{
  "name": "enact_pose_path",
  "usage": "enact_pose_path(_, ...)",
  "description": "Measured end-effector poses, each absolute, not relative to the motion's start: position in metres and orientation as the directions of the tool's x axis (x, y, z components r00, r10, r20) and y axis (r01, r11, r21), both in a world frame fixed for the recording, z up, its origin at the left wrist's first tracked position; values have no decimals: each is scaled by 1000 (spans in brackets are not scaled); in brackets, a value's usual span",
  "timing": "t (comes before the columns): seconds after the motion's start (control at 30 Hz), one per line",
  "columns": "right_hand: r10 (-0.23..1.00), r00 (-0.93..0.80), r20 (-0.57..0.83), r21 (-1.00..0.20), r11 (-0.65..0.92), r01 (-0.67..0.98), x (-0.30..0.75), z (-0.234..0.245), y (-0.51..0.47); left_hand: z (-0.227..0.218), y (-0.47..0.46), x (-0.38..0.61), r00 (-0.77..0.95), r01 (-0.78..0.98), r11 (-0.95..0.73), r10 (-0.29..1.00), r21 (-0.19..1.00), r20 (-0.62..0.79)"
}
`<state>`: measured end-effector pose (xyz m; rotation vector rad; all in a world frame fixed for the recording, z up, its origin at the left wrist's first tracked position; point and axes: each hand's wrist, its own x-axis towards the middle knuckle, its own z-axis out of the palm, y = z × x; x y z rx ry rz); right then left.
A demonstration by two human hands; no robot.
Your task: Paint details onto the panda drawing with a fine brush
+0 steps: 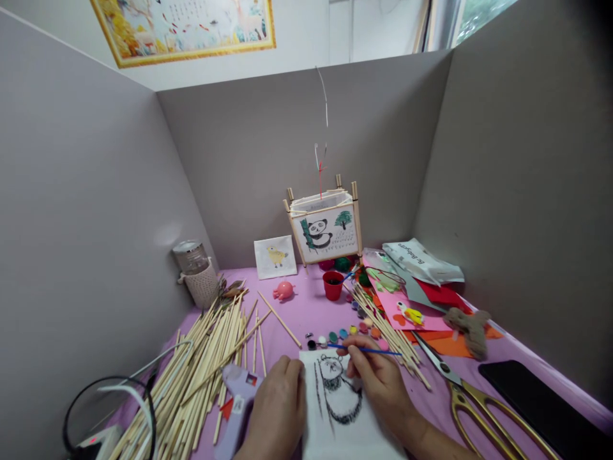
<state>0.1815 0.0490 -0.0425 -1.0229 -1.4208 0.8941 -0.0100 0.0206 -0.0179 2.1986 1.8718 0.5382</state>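
My right hand (376,377) pinches a thin blue paintbrush (383,351), which lies nearly level above the top of a white sheet (318,444). A black-line panda (342,396) beside a bamboo-like stalk is drawn on the sheet. Against the sheet's left edge rests my left hand (280,406), its fingers together and bent; the fingertips are partly hidden. Just beyond the sheet runs a row of small paint pots (332,337), among them black, white, green, blue and yellow. A lilac glue gun (237,409) lies beside my left hand.
Many wooden sticks (215,364) cover the left side near a cable (152,409). A panda lantern (325,233) hangs at the back above a red cup (332,285). Scissors (460,383) and a black phone (536,402) lie right. Grey panels (239,160) surround the table.
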Motion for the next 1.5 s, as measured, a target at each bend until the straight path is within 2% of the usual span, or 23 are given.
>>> enact_pose_path(0.33, 939, -1, 344, -932, 342, 117, 182, -43, 47, -14, 19, -9, 116, 912, -159, 984, 377, 135)
enact_pose_path(0.6, 884, -70, 462, -832, 460, 312, 170, -14, 54, -18, 17, -9, 131, 941, -163, 983, 298, 126)
enact_pose_path(0.8, 876, 88, 473, -860, 438, 262, 158, -28, 63, -16, 16, -8, 148, 948, -173, 983, 268, 110)
enact_pose_path(1.07, 882, 52, 468, -858, 439, 265, 161, -32, 58, -15, 16, -8, 150, 939, -181, 981, 293, 125)
enact_pose_path(1.23, 914, 82, 397, -901, 371, 224, 160, -34, 62, -16, 15, -8, 145, 942, -176, 981, 285, 125)
enact_pose_path(1.5, 903, 34, 428, -868, 400, 293, 160, -31, 60, -11, 16, -7, 137, 953, -156, 987, 261, 89)
